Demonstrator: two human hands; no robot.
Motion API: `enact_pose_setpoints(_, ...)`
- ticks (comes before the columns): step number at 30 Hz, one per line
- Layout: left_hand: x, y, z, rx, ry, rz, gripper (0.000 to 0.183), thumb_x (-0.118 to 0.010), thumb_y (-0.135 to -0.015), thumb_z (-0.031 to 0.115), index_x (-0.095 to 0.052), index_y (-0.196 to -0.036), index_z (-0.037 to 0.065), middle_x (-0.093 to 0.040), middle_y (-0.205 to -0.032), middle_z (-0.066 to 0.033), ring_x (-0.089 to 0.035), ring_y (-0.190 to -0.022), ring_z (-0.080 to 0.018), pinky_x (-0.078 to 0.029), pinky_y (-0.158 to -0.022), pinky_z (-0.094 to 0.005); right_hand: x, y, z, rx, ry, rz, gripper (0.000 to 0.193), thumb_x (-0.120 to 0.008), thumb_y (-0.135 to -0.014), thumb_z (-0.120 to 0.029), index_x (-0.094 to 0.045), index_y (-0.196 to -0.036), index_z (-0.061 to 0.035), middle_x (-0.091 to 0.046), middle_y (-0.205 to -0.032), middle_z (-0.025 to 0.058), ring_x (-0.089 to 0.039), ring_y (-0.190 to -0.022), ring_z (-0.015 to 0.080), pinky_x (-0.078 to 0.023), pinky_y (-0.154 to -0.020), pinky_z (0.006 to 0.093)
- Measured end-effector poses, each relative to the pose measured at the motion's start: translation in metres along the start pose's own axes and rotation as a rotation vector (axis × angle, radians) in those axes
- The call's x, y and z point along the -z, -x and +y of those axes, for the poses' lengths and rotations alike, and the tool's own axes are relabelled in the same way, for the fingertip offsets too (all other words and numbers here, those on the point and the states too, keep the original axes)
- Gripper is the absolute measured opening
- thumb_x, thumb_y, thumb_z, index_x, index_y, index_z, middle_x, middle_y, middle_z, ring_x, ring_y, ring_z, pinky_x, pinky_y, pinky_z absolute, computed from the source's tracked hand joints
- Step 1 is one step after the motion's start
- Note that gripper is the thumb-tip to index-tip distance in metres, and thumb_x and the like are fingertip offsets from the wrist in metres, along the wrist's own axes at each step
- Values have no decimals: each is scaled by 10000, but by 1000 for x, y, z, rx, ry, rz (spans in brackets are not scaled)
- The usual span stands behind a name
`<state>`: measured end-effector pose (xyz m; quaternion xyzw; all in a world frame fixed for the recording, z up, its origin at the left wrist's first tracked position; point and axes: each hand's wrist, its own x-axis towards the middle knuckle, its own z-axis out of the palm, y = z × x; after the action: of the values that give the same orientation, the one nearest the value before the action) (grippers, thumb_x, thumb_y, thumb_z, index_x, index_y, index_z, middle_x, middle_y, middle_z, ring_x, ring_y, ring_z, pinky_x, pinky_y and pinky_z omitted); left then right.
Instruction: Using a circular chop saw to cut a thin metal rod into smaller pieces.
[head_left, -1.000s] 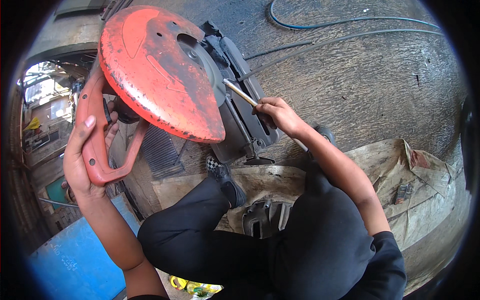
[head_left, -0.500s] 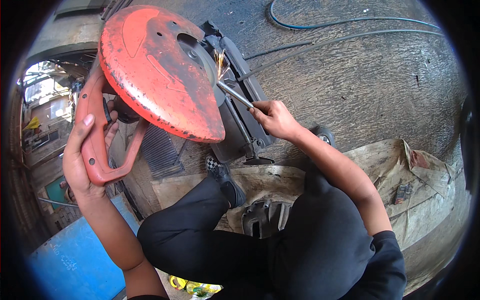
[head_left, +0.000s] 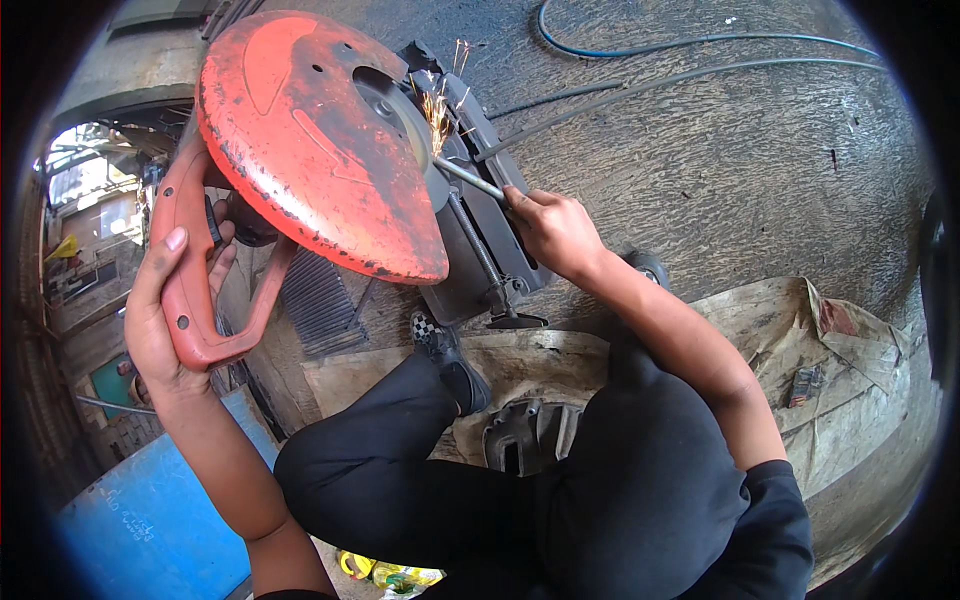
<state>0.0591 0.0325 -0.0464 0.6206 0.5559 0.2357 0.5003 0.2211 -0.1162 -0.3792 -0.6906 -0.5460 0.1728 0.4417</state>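
Observation:
A chop saw with a worn red guard [head_left: 320, 150] stands in front of me on a dark grey base [head_left: 465, 265]. My left hand [head_left: 165, 290] is wrapped round its red handle [head_left: 190, 330], fingers at the black trigger [head_left: 214, 222]. My right hand [head_left: 550, 228] grips a thin metal rod [head_left: 472, 178]. The rod's far end touches the edge of the grey cutting disc [head_left: 420, 135], and orange sparks [head_left: 436, 108] fly up from that spot. Below the disc, the saw's vise screw [head_left: 476, 240] lies along the base. Most of the disc is hidden under the guard.
Grimy cloth [head_left: 740, 310] covers the floor under my legs, with a dark metal part [head_left: 530, 435] on it. Hoses [head_left: 640, 50] run across the rough floor at the far right. A blue panel [head_left: 170, 510] is at the near left; a ridged grey mat [head_left: 320, 300] lies beside the saw.
The sparks have grown taller and spread wider. My right hand has shifted slightly and its wrist has turned, with the rod still against the disc. My left hand stays on the handle.

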Motion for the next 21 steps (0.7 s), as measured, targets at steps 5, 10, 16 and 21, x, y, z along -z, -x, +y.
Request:
enact_pose_setpoints(5,3,0,-2,-2,1,8,573,-597,-888,221,-409,-1344,-71,-582,-1189,-194,-586,-1047,-234,-442,-939,-354,14,1,-1,169,263,77,252,-595,-846,-146,-643,-1072,-46,-587,-718,68,-618,-706,224,-533,-565,353)
enact_pose_setpoints(10,9,-5,-1,6,-42,-47,547,-586,-901,210,-416,-1332,-81,-596,-1137,-183,-598,-967,-208,-475,-873,-313,33,-19,7,97,310,62,191,-574,-864,-166,-656,-1014,-81,-617,-748,66,-617,-708,231,-526,-546,345)
enact_pose_setpoints(16,6,-1,-1,9,11,-35,546,-574,-908,221,-415,-1328,-88,-597,-1154,-195,-598,-980,-209,-477,-874,-313,52,-54,21,88,413,14,295,-534,-855,-100,-678,-1099,-181,-622,-884,38,-593,-885,248,-441,-772,398)
enact_pose_setpoints(21,1,0,0,1,14,-13,558,-570,-908,231,-406,-1335,-87,-588,-1174,-205,-597,-996,-218,-474,-883,-318,59,-77,22,269,477,95,308,-551,-825,-94,-688,-1082,-191,-600,-927,28,-555,-963,222,-354,-907,428)
